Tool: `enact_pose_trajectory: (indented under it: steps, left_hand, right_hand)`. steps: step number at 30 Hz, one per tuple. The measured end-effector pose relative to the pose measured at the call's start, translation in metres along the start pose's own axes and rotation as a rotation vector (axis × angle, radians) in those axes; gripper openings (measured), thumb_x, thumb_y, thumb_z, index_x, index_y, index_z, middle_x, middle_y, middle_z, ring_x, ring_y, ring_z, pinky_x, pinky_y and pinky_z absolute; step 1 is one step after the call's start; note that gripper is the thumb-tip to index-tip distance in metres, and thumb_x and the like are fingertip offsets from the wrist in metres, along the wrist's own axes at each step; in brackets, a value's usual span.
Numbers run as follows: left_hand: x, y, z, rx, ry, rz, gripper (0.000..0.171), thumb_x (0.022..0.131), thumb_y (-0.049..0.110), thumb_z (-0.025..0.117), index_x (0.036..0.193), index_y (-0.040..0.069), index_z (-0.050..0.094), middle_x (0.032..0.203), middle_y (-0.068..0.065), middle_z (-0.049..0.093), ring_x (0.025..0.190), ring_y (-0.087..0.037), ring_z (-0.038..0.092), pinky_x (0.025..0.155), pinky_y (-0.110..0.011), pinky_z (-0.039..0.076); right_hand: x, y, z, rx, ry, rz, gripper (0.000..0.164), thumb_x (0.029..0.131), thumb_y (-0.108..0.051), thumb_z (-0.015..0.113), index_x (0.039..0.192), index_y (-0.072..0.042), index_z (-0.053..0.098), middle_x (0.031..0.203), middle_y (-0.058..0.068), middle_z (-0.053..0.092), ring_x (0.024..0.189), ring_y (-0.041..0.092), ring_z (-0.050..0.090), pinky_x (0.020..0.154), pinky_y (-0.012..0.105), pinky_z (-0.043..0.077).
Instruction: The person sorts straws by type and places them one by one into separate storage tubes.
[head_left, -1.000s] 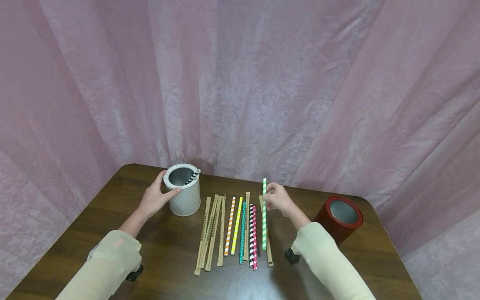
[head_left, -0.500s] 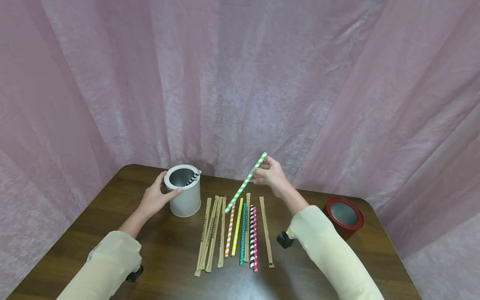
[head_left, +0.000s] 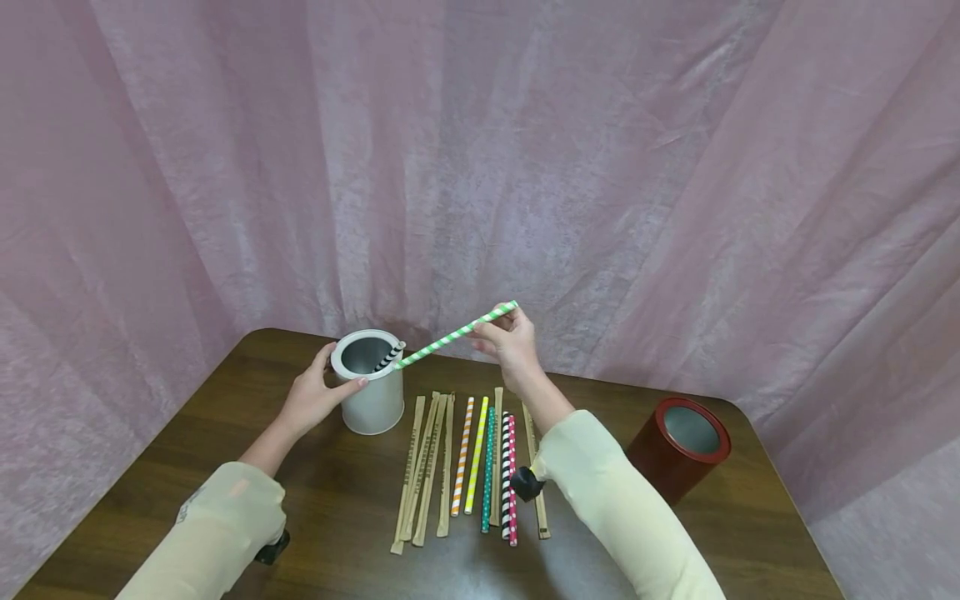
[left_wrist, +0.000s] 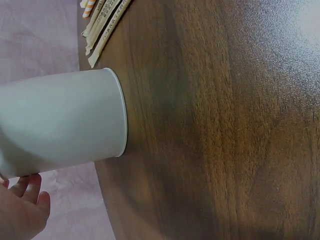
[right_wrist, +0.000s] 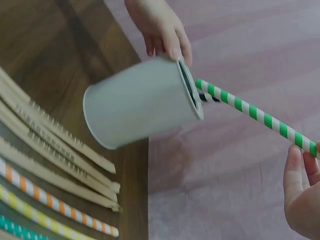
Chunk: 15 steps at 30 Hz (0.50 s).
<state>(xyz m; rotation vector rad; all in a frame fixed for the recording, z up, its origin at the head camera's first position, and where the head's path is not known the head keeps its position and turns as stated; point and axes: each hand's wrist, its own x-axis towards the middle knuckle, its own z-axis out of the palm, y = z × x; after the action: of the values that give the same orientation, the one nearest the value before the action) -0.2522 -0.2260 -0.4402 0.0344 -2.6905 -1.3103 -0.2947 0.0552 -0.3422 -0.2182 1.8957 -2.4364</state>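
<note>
My left hand [head_left: 311, 398] grips the white can [head_left: 372, 407] near its rim, thumb in front and fingers round the far side. Inside the can leans a black-and-white striped straw [head_left: 387, 359], its tip over the rim. Between thumb and fingers, my right hand [head_left: 512, 346] pinches a green-and-white striped paper straw [head_left: 452, 337] by its upper end. That straw slants down to the left, and its lower end is right at the can's rim. In the right wrist view, the green straw [right_wrist: 252, 111] overlaps the tip of the black-and-white one beside the can's mouth.
Paper-wrapped straws [head_left: 408, 479] lie right of the can. Beside them are an orange-striped straw [head_left: 462, 458], a yellow one [head_left: 476, 458], dotted teal [head_left: 487, 471] and pink [head_left: 512, 446] ones and more. A red can [head_left: 656, 458] stands at the right; a pink curtain [head_left: 480, 167] hangs behind the table.
My right hand has lifted the green-striped straw from among the others and carried it left, tilting it toward the white can. The left hand has stayed on the can.
</note>
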Motion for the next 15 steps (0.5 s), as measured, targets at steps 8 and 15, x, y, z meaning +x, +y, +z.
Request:
enact_pose_trajectory:
  steps: [8, 15]
  left_hand:
    - [0.000, 0.000, 0.000, -0.008, -0.001, 0.001, 0.092, 0.075, 0.052, 0.061, 0.141, 0.009, 0.014, 0.137, -0.021, 0.035, 0.121, -0.038, 0.037, 0.088, -0.054, 0.038]
    - [0.000, -0.001, 0.000, 0.002, 0.000, -0.005, 0.092, 0.075, 0.054, 0.061, 0.141, 0.010, 0.014, 0.137, -0.021, 0.035, 0.122, -0.038, 0.037, 0.090, -0.055, 0.036]
  right_hand:
    - [0.003, 0.017, 0.026, -0.037, 0.029, -0.063, 0.024, 0.080, 0.006, 0.055, 0.082, -0.014, 0.042, 0.079, 0.002, 0.052, 0.067, 0.011, 0.061, 0.068, 0.032, 0.053]
    - [0.008, 0.029, 0.038, -0.098, 0.040, -0.109, 0.018, 0.081, 0.003, 0.055, 0.081, -0.011, 0.043, 0.079, 0.003, 0.054, 0.071, 0.014, 0.061, 0.067, 0.028, 0.053]
